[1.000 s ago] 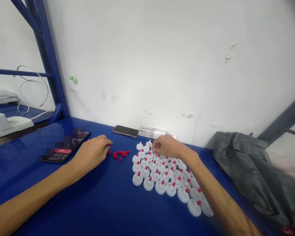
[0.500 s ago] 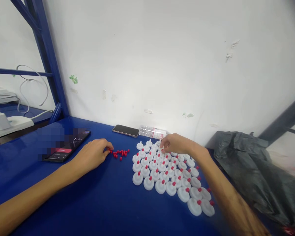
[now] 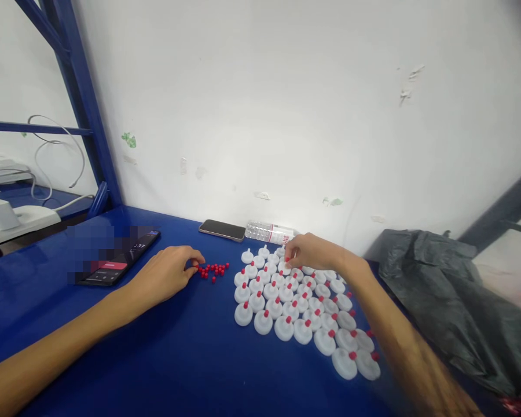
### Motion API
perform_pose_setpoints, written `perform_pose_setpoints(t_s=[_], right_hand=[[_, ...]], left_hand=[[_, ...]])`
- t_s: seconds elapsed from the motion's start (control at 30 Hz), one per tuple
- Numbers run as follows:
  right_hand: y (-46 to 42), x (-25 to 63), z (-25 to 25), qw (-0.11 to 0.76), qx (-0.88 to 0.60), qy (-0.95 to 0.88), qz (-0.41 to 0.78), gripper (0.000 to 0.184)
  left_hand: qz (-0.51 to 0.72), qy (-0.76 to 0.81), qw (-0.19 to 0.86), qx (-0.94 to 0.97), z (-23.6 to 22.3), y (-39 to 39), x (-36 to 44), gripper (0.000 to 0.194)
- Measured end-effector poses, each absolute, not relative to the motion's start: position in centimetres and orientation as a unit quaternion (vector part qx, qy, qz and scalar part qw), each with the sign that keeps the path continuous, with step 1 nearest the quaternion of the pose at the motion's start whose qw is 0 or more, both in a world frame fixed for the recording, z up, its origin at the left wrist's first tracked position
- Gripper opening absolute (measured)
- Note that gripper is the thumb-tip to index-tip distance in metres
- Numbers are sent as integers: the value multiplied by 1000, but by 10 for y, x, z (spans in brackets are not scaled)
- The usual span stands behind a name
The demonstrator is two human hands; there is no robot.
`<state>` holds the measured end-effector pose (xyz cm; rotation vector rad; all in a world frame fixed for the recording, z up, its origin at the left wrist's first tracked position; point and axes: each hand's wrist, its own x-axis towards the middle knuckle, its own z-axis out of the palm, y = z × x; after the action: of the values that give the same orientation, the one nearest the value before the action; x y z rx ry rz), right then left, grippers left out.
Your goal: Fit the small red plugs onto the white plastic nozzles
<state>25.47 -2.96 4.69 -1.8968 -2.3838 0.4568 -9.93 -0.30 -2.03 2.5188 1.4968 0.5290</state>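
Observation:
My left hand [image 3: 171,271] rests at the left edge of a small cluster of red caps [image 3: 217,270], its thumb and forefinger closed on one that is mostly hidden. Over the back of a group of white round nozzle lids [image 3: 263,323] is my right hand [image 3: 316,252]. Its fingertips pinch a red cap [image 3: 287,260] at the spout of one lid. Most visible lids bear a red cap on the spout. A few at the back, such as one white lid [image 3: 247,256], have bare spouts. My right hand and forearm hide part of the group.
A lit phone [image 3: 132,255] lies left of my left hand. Against the wall are a dark phone [image 3: 222,230] and a clear bottle [image 3: 260,231] on its side. A black plastic bag [image 3: 443,301] sits at the right of the blue table [image 3: 191,359].
My right hand has shifted right to another lid, where a red cap now shows at the fingertips. My left hand has moved slightly right, from beside the red caps to their edge.

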Motion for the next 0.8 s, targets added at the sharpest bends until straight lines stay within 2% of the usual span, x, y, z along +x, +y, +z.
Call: perform_pose_setpoints(t_s=[0.47,0.67,0.8], right_hand=[[-50,216,67,124,-554,-820,71,12],[-62,191,68,154,-509,-838,124,28],[-71,171,67,153,-480,-852,145,39]], left_hand=[[193,498,61,843,-23,-5,-100,35],[282,461,22,841,-12,-18,-89,31],[299,361,51,882,-5,-33,-81,30]])
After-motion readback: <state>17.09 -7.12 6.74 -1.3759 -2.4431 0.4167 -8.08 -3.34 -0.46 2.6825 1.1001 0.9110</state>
